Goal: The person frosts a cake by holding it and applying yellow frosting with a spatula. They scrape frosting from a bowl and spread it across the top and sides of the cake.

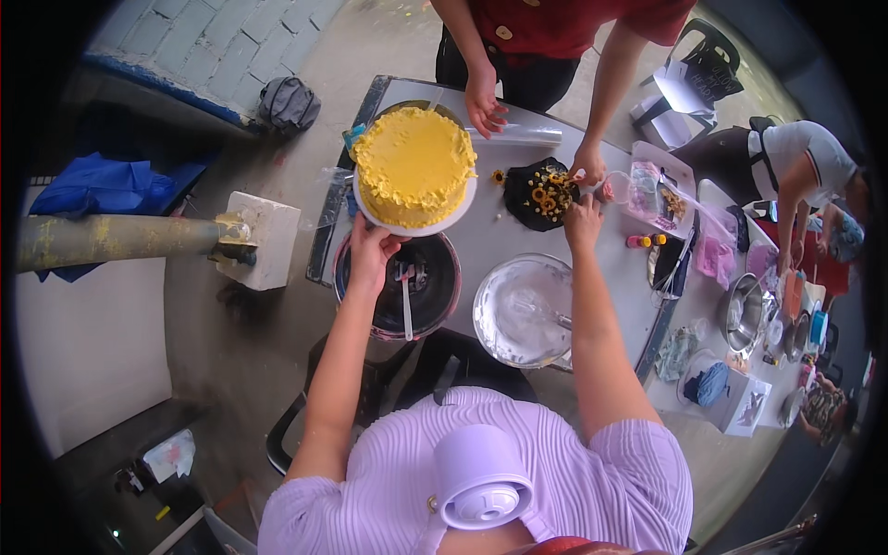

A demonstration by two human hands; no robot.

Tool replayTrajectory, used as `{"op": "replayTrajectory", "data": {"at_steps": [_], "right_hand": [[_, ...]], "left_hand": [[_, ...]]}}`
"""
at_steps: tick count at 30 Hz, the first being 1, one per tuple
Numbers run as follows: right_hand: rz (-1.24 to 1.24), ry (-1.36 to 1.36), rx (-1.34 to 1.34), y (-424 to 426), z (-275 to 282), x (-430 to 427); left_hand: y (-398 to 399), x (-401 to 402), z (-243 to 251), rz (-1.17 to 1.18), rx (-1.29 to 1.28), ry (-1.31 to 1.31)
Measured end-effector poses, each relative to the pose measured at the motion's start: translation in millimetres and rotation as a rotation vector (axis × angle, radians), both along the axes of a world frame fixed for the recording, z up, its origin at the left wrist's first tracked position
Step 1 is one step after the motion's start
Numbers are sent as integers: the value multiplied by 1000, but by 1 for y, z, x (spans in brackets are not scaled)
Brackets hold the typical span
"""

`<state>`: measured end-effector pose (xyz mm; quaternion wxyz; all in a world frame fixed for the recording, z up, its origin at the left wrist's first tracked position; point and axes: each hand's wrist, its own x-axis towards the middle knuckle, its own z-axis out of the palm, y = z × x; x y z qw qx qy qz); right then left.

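A round cake with rough yellow frosting (415,165) rests on a white board or plate (421,228). My left hand (373,255) holds that board by its near edge, above a dark basin (451,305) with a white-handled spatula (407,305) in it. Farther right, my right hand (584,223) reaches to the edge of a black cloth or bag (517,191) covered with small yellow and dark flower-like decorations (542,194). Its fingertips are partly hidden, so its hold is unclear. A metal bowl with white cream residue (517,312) stands between my forearms.
Opposite, a person in a red top (555,28) has one hand at the decorations and one near a clear plastic roll (520,134). Small bottles (638,241) and a box of supplies (683,159) are at the right. Other people work at farther tables.
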<state>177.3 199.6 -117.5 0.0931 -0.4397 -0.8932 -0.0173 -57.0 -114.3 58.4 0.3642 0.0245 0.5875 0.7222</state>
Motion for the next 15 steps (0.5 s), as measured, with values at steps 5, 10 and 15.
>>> {"op": "replayTrajectory", "data": {"at_steps": [5,10,15], "right_hand": [[-266,134,-345,2,-1,12],[-527,-65,-547,-1,-1,7],[-479,-169,-421,-7,5,-3]], "left_hand": [[-18,2,5,54,-33,5],[-35,3,7,117,-38,18],[-51,8,14,169,-42,41]]}}
